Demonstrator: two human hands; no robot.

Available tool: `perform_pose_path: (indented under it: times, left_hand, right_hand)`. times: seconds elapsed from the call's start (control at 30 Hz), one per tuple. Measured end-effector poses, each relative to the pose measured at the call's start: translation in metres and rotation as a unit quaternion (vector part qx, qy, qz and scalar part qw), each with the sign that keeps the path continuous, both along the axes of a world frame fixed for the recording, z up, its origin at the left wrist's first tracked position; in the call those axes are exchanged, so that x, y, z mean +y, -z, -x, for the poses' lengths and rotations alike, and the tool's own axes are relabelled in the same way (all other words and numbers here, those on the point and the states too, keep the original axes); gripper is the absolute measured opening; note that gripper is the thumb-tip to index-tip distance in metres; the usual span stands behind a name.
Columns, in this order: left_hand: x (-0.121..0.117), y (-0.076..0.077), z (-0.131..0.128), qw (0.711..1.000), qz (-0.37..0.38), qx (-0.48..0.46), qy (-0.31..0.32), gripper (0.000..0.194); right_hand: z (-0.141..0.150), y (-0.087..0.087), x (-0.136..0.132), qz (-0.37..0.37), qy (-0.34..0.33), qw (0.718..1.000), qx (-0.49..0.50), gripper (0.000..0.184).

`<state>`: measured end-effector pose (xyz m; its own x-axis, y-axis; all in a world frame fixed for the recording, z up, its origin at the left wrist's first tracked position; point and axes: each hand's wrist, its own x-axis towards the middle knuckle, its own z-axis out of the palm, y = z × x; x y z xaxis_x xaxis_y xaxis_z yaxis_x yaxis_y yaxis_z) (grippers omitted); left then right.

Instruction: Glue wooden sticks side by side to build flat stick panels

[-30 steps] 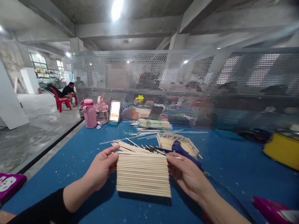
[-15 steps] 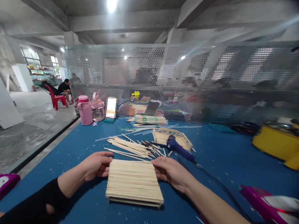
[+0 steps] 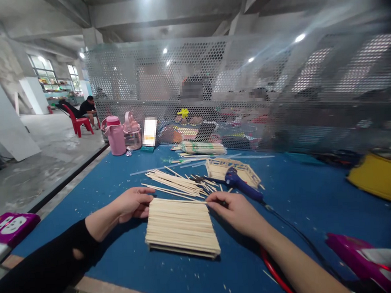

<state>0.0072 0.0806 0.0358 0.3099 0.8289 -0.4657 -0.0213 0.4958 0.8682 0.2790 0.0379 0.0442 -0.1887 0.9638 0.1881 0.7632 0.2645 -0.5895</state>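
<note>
A box-like piece made of pale wooden sticks laid side by side (image 3: 181,227) rests on the blue table in front of me. At its far left corner, my left hand (image 3: 133,204) grips the edge with thumb and curled fingers. My right hand (image 3: 233,208) is closed at the far right corner, its thumb and fingertips pinching the end of a wooden stick that lies along the far edge. Just beyond lie loose wooden sticks (image 3: 174,182) and dark pliers-like handles, partly covered. A blue glue gun (image 3: 244,185) leans on a low stick-built tray (image 3: 212,165).
Behind stand a pink flask (image 3: 116,137), a pink-lidded clear jug (image 3: 132,134) and a bundle of wrapped sticks (image 3: 203,147), before a perforated metal screen (image 3: 141,88). Purple power strips (image 3: 16,227) flank the table; a yellow container (image 3: 374,171) is at right. A person sits far left.
The view has shifted, so everything appears slightly higher and to the right. My right hand has changed its grip from the box's right side to a pinch at its far right corner.
</note>
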Motion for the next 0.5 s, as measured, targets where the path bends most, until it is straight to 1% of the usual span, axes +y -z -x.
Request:
perform_pose_path:
  times: [0.2,0.4,0.5]
  left_hand:
    - [-0.0034,-0.001,-0.0016,1.0,-0.007,0.003,-0.009,0.048]
    - [-0.0036,-0.0004,-0.0014,1.0,-0.007,0.015,-0.014,0.04]
    - [-0.0041,-0.0002,-0.0016,1.0,-0.008,0.011,-0.013,0.04]
  right_hand:
    - [0.0005,0.0007,-0.0018,0.0,-0.012,1.0,-0.016,0.02]
    - [0.0013,-0.001,-0.0022,0.013,-0.006,1.0,-0.02,0.019]
    - [0.0006,-0.0027,-0.0026,0.016,-0.009,0.999,-0.032,0.019]
